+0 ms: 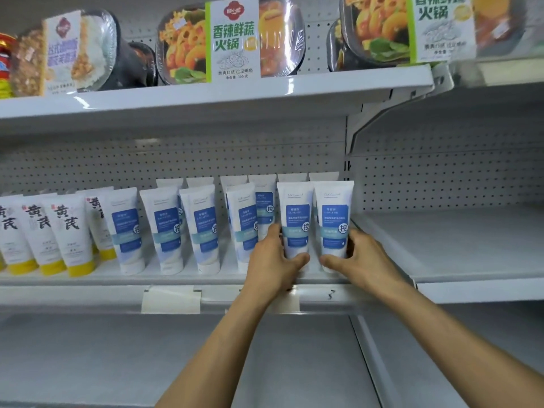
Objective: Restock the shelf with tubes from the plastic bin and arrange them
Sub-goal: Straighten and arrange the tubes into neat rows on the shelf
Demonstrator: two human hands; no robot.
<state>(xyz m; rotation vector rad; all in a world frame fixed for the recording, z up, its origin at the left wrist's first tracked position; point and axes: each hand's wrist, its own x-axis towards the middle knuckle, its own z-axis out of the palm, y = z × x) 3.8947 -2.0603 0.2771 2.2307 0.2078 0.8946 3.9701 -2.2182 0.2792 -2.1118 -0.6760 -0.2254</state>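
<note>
Two white tubes stand cap-down at the front of the middle shelf (pixel 88 279), the nearest ones left of the upright post (pixel 348 172). The left hand (pixel 275 260) grips the tube farther from the post (pixel 295 222), thumb across its lower front and fingers curled round its far side. The right hand (pixel 363 257) clamps the tube next to the post (pixel 334 222) the same way, thumb low on the front and fingers round the post side. Each tube is white with a flat crimped top, a blue label and a pale teal band across it. They are the last two of six such tubes in the front row running left from the post. About six more stand behind, mostly hidden. Farther left of the post stand four white tubes with black characters and yellow caps (pixel 69 231), the last cut by the picture's edge. Narrow gaps separate the front tubes, and a strip of bare board runs between the caps and the shelf's front lip, where two paper tags (pixel 170 300) hang. Right of the post a neighbouring shelf board (pixel 471 240) shows grey surface. Above and left of the post, the upper shelf (pixel 206 98) carries three sleeved meal trays (pixel 232 39). Both forearms reach in over the lower shelf (pixel 88 348).
</note>
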